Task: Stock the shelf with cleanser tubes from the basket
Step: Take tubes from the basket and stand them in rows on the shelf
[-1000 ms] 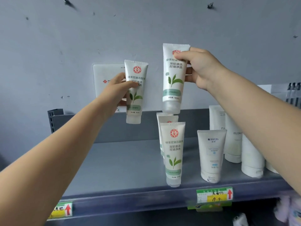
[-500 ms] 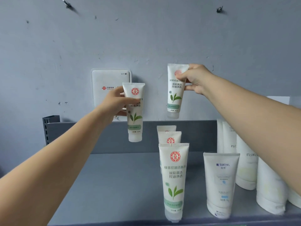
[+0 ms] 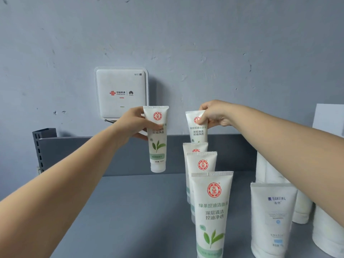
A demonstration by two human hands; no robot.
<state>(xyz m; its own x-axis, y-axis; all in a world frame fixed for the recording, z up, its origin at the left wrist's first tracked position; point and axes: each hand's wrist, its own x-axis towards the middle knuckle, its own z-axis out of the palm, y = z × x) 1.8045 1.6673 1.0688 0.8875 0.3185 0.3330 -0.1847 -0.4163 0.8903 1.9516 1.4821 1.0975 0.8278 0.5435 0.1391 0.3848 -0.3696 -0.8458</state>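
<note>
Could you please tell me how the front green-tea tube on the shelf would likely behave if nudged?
The front tube stands tall on its narrow cap, so it would probably tip easily. It would likely knock the tubes behind. Its smooth plastic skin looks somewhat slippery.

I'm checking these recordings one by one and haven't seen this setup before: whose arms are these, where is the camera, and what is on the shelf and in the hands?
There is no machine here. A person wears one wide-angle camera on the head, so you see their own two bare arms reaching forward. The left hand grips a green-tea cleanser tube in the air, above the bare part of the grey shelf. The right hand pinches the top of a second tube at the back of a row of three matching tubes standing cap down; whether it has touched down is hidden. To the right stand a white tube with blue print and other white tubes. A white wifi box hangs on the wall. The basket is not in view.
</note>
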